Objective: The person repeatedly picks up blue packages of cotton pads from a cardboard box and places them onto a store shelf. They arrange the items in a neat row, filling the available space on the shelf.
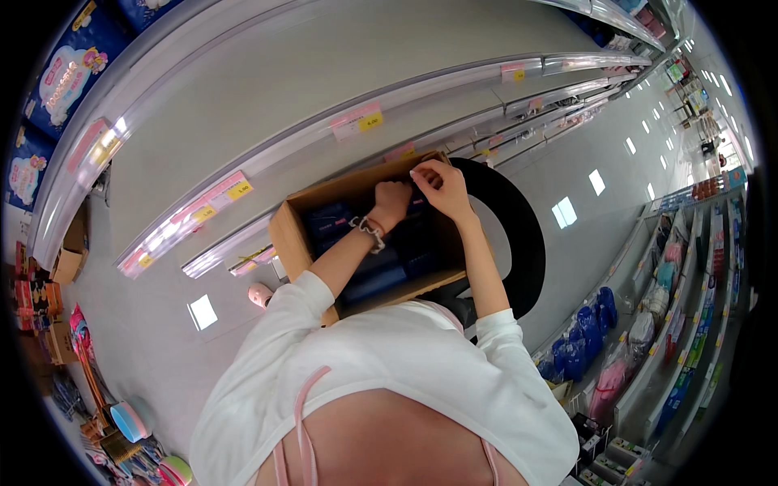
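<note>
An open cardboard box [292,240] stands in front of my body, below the shelf edges. Dark blue packages [374,279] lie inside it, partly in shadow. My left hand [393,203] reaches into the far part of the box, closed like a fist above the packages; whatever its fingers grip is hidden. A beaded band circles that wrist. At the far right rim my right hand [442,188] has its fingers curled and the thumb drawn toward them. Anything between those fingertips is too small to make out.
A long grey shelf [324,81] with price tags runs across beyond the box. Blue packs [69,77] stand at the upper left. A round black-rimmed object [527,243] sits right of the box. Stocked racks [648,324] line the right side; brushes [130,421] are lower left.
</note>
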### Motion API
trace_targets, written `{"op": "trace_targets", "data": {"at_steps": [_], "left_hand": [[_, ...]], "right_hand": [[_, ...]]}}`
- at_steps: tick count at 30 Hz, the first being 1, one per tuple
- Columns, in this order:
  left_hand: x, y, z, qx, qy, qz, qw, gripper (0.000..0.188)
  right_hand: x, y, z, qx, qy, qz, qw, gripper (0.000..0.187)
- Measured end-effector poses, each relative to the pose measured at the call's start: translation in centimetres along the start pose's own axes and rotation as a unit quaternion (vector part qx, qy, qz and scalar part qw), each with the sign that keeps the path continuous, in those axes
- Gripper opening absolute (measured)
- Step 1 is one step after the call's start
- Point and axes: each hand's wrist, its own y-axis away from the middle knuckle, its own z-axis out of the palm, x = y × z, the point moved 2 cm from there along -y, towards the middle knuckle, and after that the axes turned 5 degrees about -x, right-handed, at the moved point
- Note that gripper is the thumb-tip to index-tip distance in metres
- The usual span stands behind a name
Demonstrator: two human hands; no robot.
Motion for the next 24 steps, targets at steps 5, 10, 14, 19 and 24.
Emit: {"op": "trace_targets", "data": {"at_steps": [5, 10, 14, 19, 24], "left_hand": [[-0.6, 0.8, -1.8, 0.048, 0.034, 0.062, 0.996, 0.046], [-0.8, 2.7, -5.3, 0.073, 0.088, 0.073, 0.991, 0.031], [-2.2, 3.4, -7.1, 0.076, 0.198, 0.112, 0.971, 0.042], [-3.6, 7.9, -11.0, 0.104, 0.396, 0.183, 0.894, 0.056], [-5.5, 15.5, -12.8, 0.148, 0.340, 0.162, 0.914, 0.075]], "right_hand": [[3.0, 1.3, 2.0, -0.081, 0.095, -0.026, 0.992, 0.044], [2.4, 1.9, 0.8, -0.168, 0.027, 0.018, 0.985, 0.069], [2.7, 2.1, 1.0, -0.192, 0.048, 0.043, 0.979, 0.069], [0.0, 1.5, -0.9, -0.154, -0.008, 0.096, 0.983, 0.063], [0.0, 1.9, -0.9, -0.055, -0.318, 0.069, 0.944, 0.063]]}}
